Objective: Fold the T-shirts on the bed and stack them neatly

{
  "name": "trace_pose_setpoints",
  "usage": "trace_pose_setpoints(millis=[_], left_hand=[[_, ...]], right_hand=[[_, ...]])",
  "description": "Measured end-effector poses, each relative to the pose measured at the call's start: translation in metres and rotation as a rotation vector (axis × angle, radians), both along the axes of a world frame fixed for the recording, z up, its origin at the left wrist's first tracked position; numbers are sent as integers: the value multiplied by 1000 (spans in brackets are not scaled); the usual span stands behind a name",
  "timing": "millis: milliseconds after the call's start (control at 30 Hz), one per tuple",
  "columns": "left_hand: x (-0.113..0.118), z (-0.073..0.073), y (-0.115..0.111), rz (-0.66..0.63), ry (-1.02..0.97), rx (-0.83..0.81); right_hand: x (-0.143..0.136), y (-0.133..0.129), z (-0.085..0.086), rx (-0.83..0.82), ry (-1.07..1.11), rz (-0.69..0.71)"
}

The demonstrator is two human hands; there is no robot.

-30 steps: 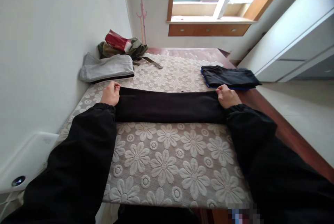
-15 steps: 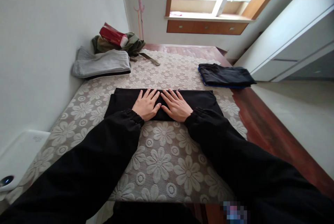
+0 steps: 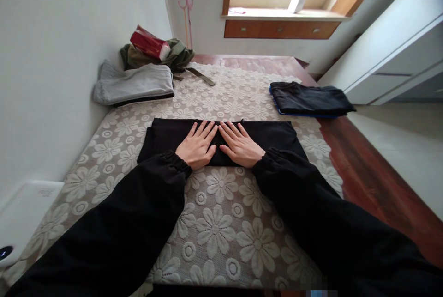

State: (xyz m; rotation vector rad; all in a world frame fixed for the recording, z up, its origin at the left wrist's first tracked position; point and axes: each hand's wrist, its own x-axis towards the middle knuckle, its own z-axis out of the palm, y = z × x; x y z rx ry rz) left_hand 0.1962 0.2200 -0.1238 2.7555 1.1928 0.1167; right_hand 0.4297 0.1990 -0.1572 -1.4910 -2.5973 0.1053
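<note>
A folded black garment (image 3: 166, 136) lies across the middle of the table, on a lace cloth with a flower pattern (image 3: 216, 230). My left hand (image 3: 197, 145) rests flat on the garment, palm down, fingers spread and pointing away from me. Beside it my right hand (image 3: 241, 144) lies flat on the same cloth, also with its fingers apart. The two hands are close together near the garment's centre, with a narrow gap between them. Neither hand grips anything. Black sleeves cover both arms and the garment's near corners in part.
Folded grey clothing (image 3: 136, 85) lies at the back left, before an olive bag (image 3: 178, 54) with a red packet (image 3: 148, 43) on it. A dark folded stack (image 3: 309, 99) sits at the back right. A white device (image 3: 31, 214) stands at the left edge.
The view has shifted slightly, so the dark stack appears farther right and the window higher. Both hands still lie flat on the black garment.
</note>
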Motion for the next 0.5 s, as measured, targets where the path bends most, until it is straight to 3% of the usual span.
trace_pose_setpoints(millis=[133, 333, 500], left_hand=[[-3, -3, 1, -46, 1, -6], [-9, 2, 12, -82, 31, -59], [-12, 7, 22, -101, 23, -65]], right_hand=[[9, 2, 3, -8, 2, 27], [34, 14, 12, -120, 3, 176], [40, 18, 11, -95, 15, 162]])
